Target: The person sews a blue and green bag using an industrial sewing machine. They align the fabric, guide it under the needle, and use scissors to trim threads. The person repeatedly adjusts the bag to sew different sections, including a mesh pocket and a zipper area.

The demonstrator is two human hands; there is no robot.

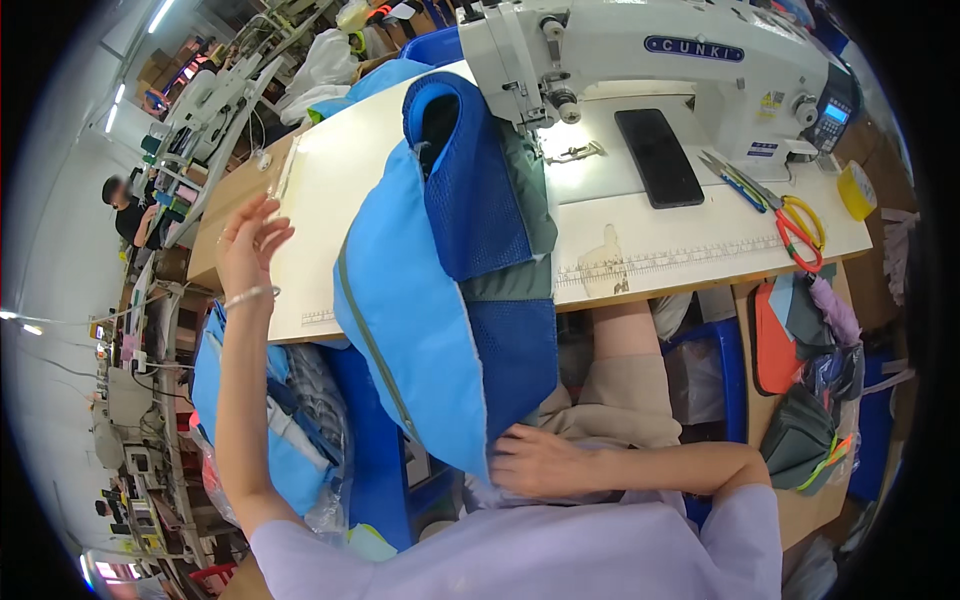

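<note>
A sewn fabric piece point(405, 285), light blue with dark blue mesh and grey-green panels, hangs from the sewing machine point(640, 50) over the table's front edge towards my lap. Its upper end lies beside the needle area, and a dark zip-like strip runs along its left side. My left hand point(255, 240) is raised left of the piece, apart from it, with fingers loosely bent and spread and nothing visible in them. Down at the lower edge of the fabric, my right hand point(535, 460) has its fingers curled against the material; the fingertips are partly hidden.
On the white table point(340, 130) lie a black phone point(660, 158), scissors point(795, 225) with red and yellow handles, and a yellow tape roll point(856, 190). Bagged blue pieces point(285, 430) stand low at left. Folded fabric point(800, 435) rests at right. Another person point(130, 212) sits far left.
</note>
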